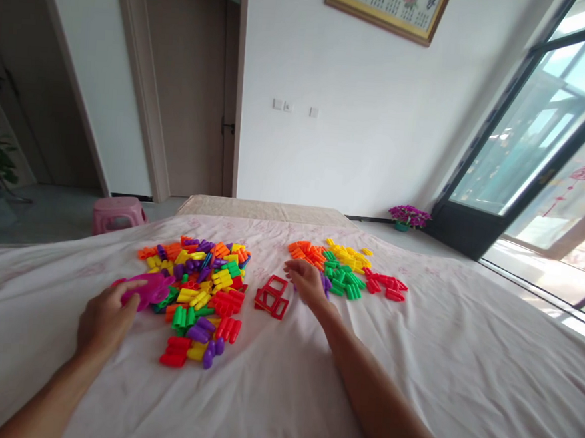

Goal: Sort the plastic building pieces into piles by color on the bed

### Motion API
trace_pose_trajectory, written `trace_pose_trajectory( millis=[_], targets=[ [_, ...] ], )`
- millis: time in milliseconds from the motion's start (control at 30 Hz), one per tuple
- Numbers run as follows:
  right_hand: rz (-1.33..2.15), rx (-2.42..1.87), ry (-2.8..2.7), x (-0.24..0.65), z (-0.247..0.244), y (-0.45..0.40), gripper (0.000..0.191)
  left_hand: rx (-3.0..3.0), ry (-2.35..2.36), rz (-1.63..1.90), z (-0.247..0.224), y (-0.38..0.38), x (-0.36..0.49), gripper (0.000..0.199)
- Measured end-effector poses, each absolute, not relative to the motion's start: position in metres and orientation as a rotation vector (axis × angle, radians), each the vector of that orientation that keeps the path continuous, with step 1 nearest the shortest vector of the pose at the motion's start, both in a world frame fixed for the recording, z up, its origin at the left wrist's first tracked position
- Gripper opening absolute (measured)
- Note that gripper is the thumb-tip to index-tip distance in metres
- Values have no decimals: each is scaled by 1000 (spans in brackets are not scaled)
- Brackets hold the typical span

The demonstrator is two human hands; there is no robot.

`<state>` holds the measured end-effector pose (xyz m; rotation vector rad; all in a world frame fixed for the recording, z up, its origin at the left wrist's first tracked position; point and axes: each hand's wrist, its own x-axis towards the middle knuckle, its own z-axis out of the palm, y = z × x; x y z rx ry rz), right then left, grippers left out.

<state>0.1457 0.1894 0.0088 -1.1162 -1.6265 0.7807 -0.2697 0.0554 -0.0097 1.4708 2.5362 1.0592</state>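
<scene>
My left hand (pixel 108 316) is closed on a magenta plastic piece (pixel 150 289), flat with small rounded projections, at the left edge of a mixed heap of building blocks (pixel 202 289). The heap holds red, yellow, green, purple and orange tube-shaped blocks. My right hand (pixel 305 280) has its fingers curled together just in front of the orange blocks (pixel 307 252); whatever they may hold is hidden. Purple blocks (pixel 326 285) show partly behind that hand. Red square frames (pixel 271 297) lie between the mixed heap and my right hand.
Sorted groups of green blocks (pixel 343 279), yellow blocks (pixel 350 257) and red blocks (pixel 385 285) lie to the right on a pale cloth (pixel 279 405). Beyond the cloth are a pink stool (pixel 118 215), a pot of purple flowers (pixel 409 217) and a white wall.
</scene>
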Motion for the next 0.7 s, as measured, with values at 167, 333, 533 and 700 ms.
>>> trace_pose_trajectory(
  millis=[167,333,533,700],
  targets=[
    [416,-994,-2213,108,7,153,29,1572,2541,1025,-10,57,-266,43],
    [262,-899,-2423,85,5,133,36,1650,2527,994,-10,58,-264,44],
    [266,-914,-2432,69,-3,134,25,1681,2538,977,-9,57,-264,42],
    [371,-990,-2267,68,-5,131,18,1993,2430,1242,-14,58,-260,36]
  ],
)
